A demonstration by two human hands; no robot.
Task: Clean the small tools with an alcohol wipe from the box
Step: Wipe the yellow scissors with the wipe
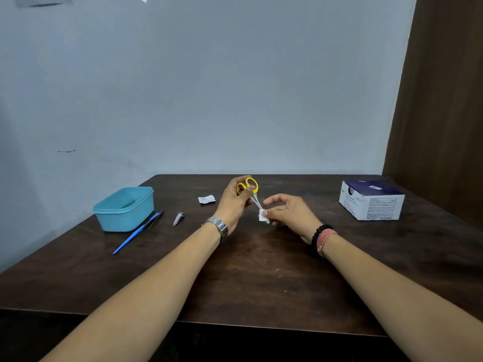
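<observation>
My left hand (234, 202) grips small scissors (251, 190) by their yellow handles, blades pointing down and to the right. My right hand (288, 211) pinches a small white alcohol wipe (262, 215) right at the tips of the blades. Both hands hover above the middle of the dark wooden table (248, 278). A silver nail clipper (178, 218) and a blue-handled thin tool (138, 232) lie on the table to the left. The blue and white wipe box (372, 203) stands at the right.
A light blue plastic tub (124, 209) sits at the left, beside the blue-handled tool. A torn white wipe wrapper (206, 199) lies behind my left hand. A grey wall rises behind the table and a brown panel (441, 100) stands at the right.
</observation>
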